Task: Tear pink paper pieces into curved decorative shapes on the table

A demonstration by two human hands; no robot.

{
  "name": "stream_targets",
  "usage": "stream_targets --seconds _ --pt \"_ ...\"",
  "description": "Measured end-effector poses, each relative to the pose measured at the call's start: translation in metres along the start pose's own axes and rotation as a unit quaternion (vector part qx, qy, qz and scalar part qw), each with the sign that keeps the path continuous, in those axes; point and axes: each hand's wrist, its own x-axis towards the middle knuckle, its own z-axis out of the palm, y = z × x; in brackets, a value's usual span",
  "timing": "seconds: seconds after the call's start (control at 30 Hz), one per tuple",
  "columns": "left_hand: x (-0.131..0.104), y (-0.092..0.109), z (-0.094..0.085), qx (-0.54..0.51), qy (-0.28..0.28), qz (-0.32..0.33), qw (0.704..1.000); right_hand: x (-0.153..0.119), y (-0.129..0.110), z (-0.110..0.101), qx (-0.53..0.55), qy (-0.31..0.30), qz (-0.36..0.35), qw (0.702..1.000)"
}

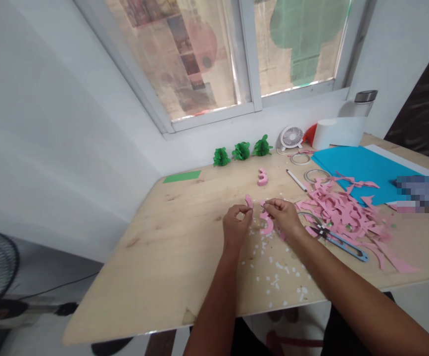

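My left hand is closed in a pinch on a small curved pink piece, apparently paper or foam, held just above the table. Beside it, the fingers of my right hand are pinched at the top end of a pink 3-shaped piece; its upper part is partly hidden by the fingertips. A similar pink 3-shaped stack lies farther back. White paper bits are scattered in front of the hands. To the right, blue-handled thread snips lie against pink scraps.
Three green paper ornaments stand along the wall, with a green strip left of them. Behind the scraps are a white pen, wire rings, blue sheets, a small white fan and a bottle.
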Motion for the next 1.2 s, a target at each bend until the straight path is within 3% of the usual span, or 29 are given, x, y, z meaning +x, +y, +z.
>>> stream_targets --seconds 0.2,0.37,0.43,0.53,0.8,0.97,1.2 --pt "-0.0016 0.0012 0.0003 0.019 0.022 0.060 0.998 0.0003 -0.0020 0.0002 0.006 0.014 0.001 1.000" --pt "0.0003 -0.0028 0.0002 0.060 -0.016 0.133 0.989 0.0018 -0.0004 -0.0011 0.016 0.026 -0.007 1.000" --pt "0.0010 -0.0055 0.0002 0.061 0.009 0.131 0.989 0.0016 -0.0008 -0.0015 0.009 0.034 -0.009 0.999" --pt "-0.0008 -0.0057 0.0021 0.032 0.009 0.100 0.994 0.0010 -0.0017 -0.0013 0.009 0.034 -0.011 0.999" --pt "-0.0035 0.0005 0.0062 -0.086 -0.066 -0.068 0.992 0.0000 -0.0023 -0.0008 0.014 0.037 -0.006 0.999" --pt "-0.0024 -0.0008 0.0072 -0.137 -0.102 -0.092 0.981 0.0012 0.0005 -0.0016 0.027 0.039 -0.008 0.999" --pt "-0.0037 -0.0016 0.0069 -0.112 -0.118 -0.078 0.984 0.0028 0.0054 -0.0024 0.031 0.033 -0.019 0.999"
